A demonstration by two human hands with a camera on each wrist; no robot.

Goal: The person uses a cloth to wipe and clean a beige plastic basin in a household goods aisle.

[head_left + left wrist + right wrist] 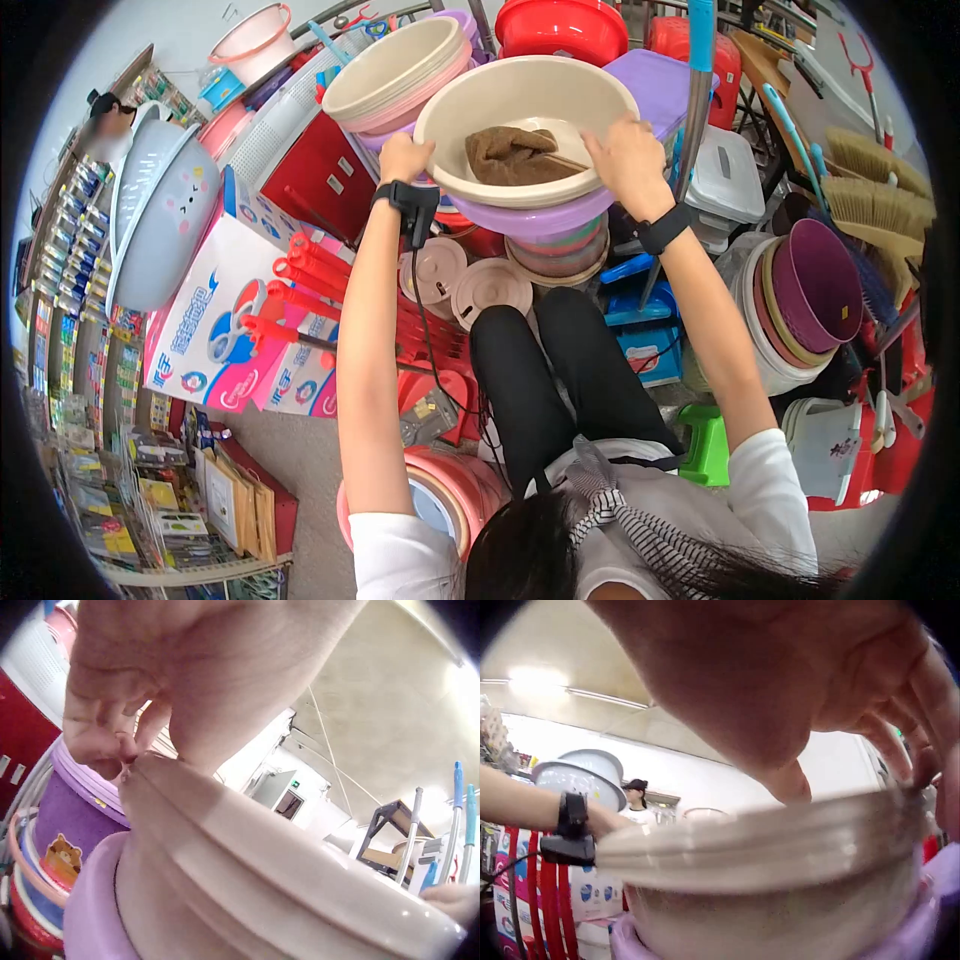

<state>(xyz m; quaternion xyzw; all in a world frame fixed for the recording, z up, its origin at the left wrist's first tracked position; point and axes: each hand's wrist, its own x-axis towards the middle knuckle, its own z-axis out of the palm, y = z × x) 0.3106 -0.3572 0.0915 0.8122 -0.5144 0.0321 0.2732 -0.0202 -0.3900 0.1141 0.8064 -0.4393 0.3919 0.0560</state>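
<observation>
A beige plastic basin (520,100) sits on top of a stack of purple and pink basins (545,225). A brown rag (510,155) lies inside it. My left hand (403,157) grips the basin's left rim, fingers curled over the edge (112,742). My right hand (628,160) grips the right rim, thumb inside and fingers reaching over it (900,750). The basin rim (765,832) fills the right wrist view, with my left wrist and its black strap (571,825) behind.
Another stack of basins (395,75) stands to the left, a red basin (560,25) behind. Mop handles (695,90) rise at the right beside nested maroon tubs (815,285). Red hangers (300,285) and tissue packs (215,320) lie left. A person (636,796) stands far off.
</observation>
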